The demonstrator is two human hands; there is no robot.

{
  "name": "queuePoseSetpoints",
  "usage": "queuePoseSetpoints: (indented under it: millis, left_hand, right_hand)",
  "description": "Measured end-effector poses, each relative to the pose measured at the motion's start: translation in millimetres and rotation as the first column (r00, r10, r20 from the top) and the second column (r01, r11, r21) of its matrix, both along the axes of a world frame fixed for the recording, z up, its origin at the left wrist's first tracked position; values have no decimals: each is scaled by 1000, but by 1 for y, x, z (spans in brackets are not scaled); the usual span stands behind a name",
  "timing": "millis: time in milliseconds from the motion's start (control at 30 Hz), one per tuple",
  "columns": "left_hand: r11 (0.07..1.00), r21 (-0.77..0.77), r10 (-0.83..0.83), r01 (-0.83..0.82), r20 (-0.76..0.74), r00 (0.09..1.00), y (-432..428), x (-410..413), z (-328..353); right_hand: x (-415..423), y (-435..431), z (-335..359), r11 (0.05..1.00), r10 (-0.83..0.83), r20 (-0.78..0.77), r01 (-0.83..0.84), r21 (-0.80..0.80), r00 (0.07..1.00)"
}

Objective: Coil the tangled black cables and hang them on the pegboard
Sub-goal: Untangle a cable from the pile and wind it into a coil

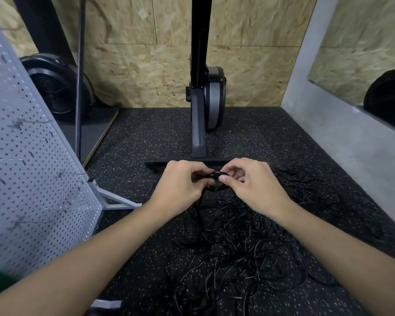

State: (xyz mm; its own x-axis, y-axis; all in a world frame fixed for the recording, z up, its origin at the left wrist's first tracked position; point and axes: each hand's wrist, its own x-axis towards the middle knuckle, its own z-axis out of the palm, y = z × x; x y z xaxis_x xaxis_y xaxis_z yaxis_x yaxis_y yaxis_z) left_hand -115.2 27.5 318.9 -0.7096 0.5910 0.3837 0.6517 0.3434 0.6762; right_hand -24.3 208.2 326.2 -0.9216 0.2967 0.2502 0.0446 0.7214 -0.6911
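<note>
Black cable coil (215, 179) (small), between both hands

Single wide-angle view from the head, facing forward and tilted down onto the speckled floor (146, 137), straight lines bowed toward the frame edges. Near enough for forearms (89, 258) to fill the lower corners, left hand (178, 190) and right hand (255, 188) meeting just above centre, tangled black cables (237, 247) at 6 o'clock below them. Around that, pegboard (32, 167) looming close at 9 o'clock, chipboard wall (135, 76) and an upright black machine (201, 99) farther off at 12 o'clock, grey wall (328, 137) slanting away at 3 o'clock.
</note>
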Motion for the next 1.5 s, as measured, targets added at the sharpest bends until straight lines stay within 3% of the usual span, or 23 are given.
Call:
queuePoseSetpoints:
  millis: [167, 333, 467, 600, 700, 767, 933, 1133, 1400, 1500]
  left_hand:
    - [998, 26, 50, -50, -27, 998, 1, 0, 4]
    - [990, 92, 99, -106, 81, 992, -1, -6, 2]
    - [995, 70, 65, -74, 124, 990, -2, -9, -7]
    - [998, 9, -53, 54, -65, 996, -3, -6, -8]
    - [999, -22, -46, 42, -227, 973, -2, -6, -5]
    - [1000, 7, -2, 4, -237, 971, -2, -7, -4]
    - [986, 120, 121, -118, -15, 993, -1, -8, -8]
    - [959, 253, 44, -124, 300, 953, -1, -7, -9]
    - [930, 358, -67, -79, 379, 923, 3, -5, -15]
    - [919, 380, -75, -104, 428, 901, 5, -5, -18]
  right_hand:
    - [-2, 1, 4, 969, -46, 23, 50, -243, 999]
    - [-6, 10, 3, 879, -123, 69, 141, -456, 990]
    - [-2, 7, 3, 933, -195, 0, 186, -308, 981]
    - [5, 1, 6, 973, -122, -61, 107, -207, 991]
    - [5, -3, 4, 982, -97, -62, 85, -167, 993]
    - [3, -1, 3, 969, -135, -53, 120, -217, 989]
    - [0, 7, 3, 902, -221, 50, 223, -368, 974]
    - [-5, 13, -4, 823, -249, 106, 268, -501, 963]
    - [-4, 20, 1, 640, -194, 226, 298, -709, 955]
    - [-3, 19, 2, 626, -171, 229, 285, -726, 958]
